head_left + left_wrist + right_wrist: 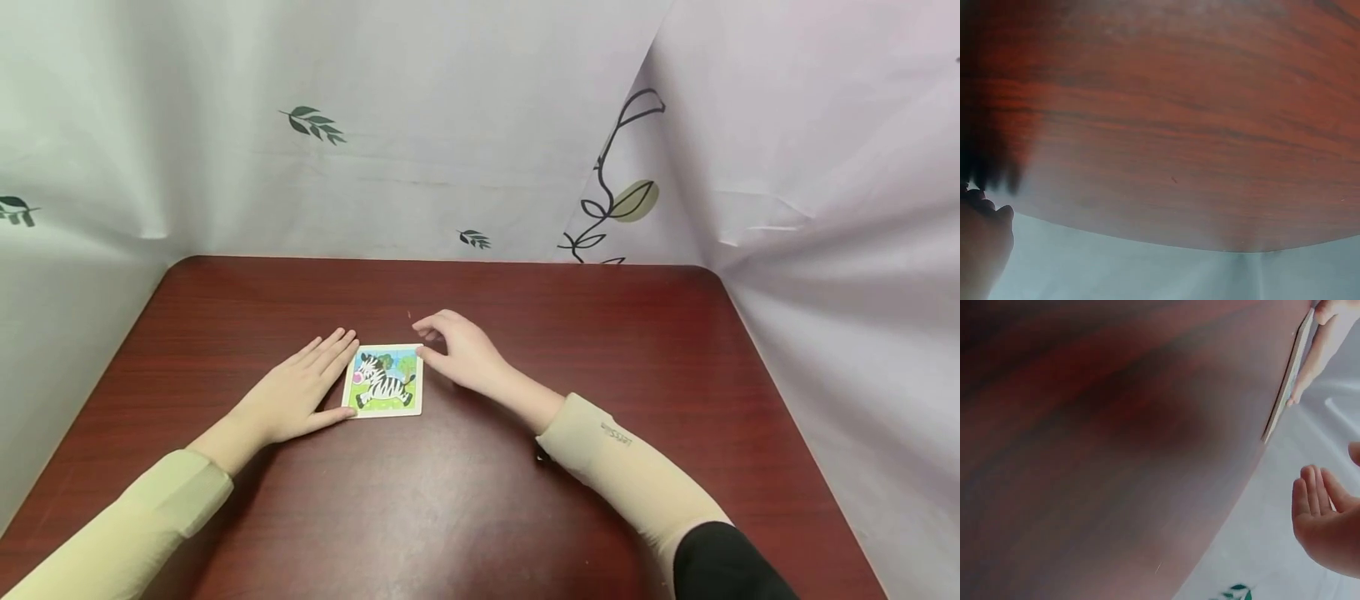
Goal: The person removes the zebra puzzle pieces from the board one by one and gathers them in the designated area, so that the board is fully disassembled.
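A small square zebra picture puzzle [384, 381] with a white border lies flat on the dark red wooden table [450, 517]. My left hand [298, 390] rests at its left side, fingers straight, with the fingertips by the upper left corner and the thumb at the lower left corner. Just off the upper right corner hovers my right hand [467, 353], its fingers loosely bent and holding nothing. In the right wrist view the puzzle's edge [1285, 387] shows thin, and the right hand [1322, 528] is raised apart from it. Only a dark part of the left hand [985, 244] shows in the left wrist view.
Pale cloth [420, 125] with printed leaves hangs behind the table and along both sides. A cream sleeve [150, 512] covers the left forearm. The right forearm, in a cream sleeve [637, 467] with a black part higher up, reaches across the table's right half.
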A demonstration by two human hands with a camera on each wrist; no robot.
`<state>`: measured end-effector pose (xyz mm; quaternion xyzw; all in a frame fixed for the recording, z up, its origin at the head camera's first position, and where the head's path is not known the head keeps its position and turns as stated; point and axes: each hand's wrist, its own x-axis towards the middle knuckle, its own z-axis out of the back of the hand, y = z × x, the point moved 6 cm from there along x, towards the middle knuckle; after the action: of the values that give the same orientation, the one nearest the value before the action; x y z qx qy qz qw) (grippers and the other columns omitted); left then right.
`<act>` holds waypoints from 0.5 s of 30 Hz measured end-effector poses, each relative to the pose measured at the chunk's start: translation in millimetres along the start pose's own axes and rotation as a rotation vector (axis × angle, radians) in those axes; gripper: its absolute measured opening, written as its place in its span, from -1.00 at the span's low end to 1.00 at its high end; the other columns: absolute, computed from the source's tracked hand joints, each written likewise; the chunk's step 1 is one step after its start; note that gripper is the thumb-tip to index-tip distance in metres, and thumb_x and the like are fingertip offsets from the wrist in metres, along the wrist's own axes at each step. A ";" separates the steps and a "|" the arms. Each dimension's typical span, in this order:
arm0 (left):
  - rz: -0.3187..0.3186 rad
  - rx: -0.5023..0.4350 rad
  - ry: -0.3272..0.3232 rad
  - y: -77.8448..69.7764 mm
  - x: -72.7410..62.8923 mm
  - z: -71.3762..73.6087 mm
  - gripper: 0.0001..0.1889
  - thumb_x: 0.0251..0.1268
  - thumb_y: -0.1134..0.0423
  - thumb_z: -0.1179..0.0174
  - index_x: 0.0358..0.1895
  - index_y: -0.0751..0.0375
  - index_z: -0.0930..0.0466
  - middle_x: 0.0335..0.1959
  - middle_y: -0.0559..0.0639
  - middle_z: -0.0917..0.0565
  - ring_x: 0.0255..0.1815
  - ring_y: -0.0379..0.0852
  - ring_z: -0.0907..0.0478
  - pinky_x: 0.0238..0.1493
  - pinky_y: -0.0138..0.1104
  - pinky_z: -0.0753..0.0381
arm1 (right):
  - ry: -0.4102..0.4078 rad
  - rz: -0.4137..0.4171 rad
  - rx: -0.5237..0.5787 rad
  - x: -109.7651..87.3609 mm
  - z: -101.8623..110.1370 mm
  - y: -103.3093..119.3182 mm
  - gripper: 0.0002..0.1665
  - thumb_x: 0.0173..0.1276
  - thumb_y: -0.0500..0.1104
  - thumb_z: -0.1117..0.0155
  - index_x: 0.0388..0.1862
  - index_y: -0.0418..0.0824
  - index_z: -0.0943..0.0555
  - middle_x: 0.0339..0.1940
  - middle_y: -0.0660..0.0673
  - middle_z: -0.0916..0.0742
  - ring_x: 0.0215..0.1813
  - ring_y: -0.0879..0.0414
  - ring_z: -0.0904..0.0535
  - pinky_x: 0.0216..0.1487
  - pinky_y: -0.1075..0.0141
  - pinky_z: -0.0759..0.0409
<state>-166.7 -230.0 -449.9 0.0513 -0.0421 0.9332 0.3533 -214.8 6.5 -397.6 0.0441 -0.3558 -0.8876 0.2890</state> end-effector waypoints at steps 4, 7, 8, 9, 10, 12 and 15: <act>0.013 0.001 0.010 0.3 -1.0 -1.0 0.06 0.38 -0.32 -0.26 0.65 0.42 -0.16 0.69 0.32 -0.24 0.72 0.28 -0.17 0.81 -0.34 0.36 | 0.043 -0.004 0.042 12.7 -14.6 7.4 -0.59 0.46 -0.24 -0.43 0.24 -0.29 -0.68 0.08 -0.16 -0.77 0.10 0.03 -0.74 0.23 0.26 -0.73; 0.017 0.004 0.014 0.2 -1.0 -0.5 0.06 0.38 -0.33 -0.26 0.65 0.41 -0.16 0.69 0.31 -0.23 0.72 0.27 -0.16 0.77 -0.41 0.45 | 0.082 -0.008 0.036 21.3 -23.0 11.4 -0.61 0.44 -0.25 -0.45 0.21 -0.28 -0.70 0.06 -0.15 -0.77 0.08 0.05 -0.74 0.18 0.36 -0.72; 0.016 0.004 0.014 0.1 -0.8 -0.3 0.05 0.38 -0.32 -0.26 0.65 0.41 -0.16 0.69 0.30 -0.23 0.72 0.27 -0.16 0.77 -0.41 0.46 | 0.093 -0.010 0.031 24.2 -25.0 12.0 -0.62 0.43 -0.25 -0.45 0.19 -0.27 -0.71 0.05 -0.15 -0.78 0.07 0.06 -0.74 0.17 0.40 -0.70; 0.015 0.004 0.014 0.0 -0.6 -0.2 0.05 0.38 -0.32 -0.26 0.65 0.40 -0.15 0.70 0.30 -0.23 0.73 0.26 -0.16 0.77 -0.41 0.46 | 0.105 -0.013 0.028 27.0 -26.8 12.3 -0.64 0.43 -0.25 -0.46 0.18 -0.27 -0.72 0.03 -0.14 -0.78 0.06 0.06 -0.74 0.15 0.43 -0.69; 0.015 0.003 0.014 0.0 -0.4 -0.2 0.05 0.38 -0.32 -0.26 0.65 0.40 -0.15 0.70 0.30 -0.23 0.73 0.26 -0.15 0.78 -0.40 0.44 | 0.115 -0.018 0.029 29.8 -28.5 12.2 -0.65 0.42 -0.25 -0.46 0.16 -0.26 -0.73 0.02 -0.14 -0.78 0.05 0.07 -0.73 0.13 0.47 -0.67; 0.013 0.004 0.016 0.1 0.0 -0.7 0.05 0.39 -0.32 -0.26 0.66 0.40 -0.15 0.70 0.29 -0.22 0.73 0.25 -0.14 0.79 -0.37 0.40 | 0.135 -0.027 0.042 35.6 -31.6 11.5 -0.67 0.40 -0.27 -0.47 0.13 -0.26 -0.74 -0.01 -0.14 -0.80 0.03 0.08 -0.74 0.08 0.53 -0.66; 0.014 0.001 0.022 0.3 -0.1 -2.2 0.05 0.39 -0.32 -0.25 0.66 0.40 -0.15 0.71 0.29 -0.21 0.74 0.25 -0.13 0.81 -0.34 0.37 | 0.165 -0.044 0.078 44.2 -37.3 9.2 -0.69 0.38 -0.28 -0.47 0.08 -0.26 -0.76 -0.04 -0.15 -0.82 -0.01 0.10 -0.74 -0.01 0.60 -0.63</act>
<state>-167.0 -230.1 -452.1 0.0410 -0.0380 0.9361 0.3473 -236.4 -45.5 -413.6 0.1362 -0.3642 -0.8725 0.2959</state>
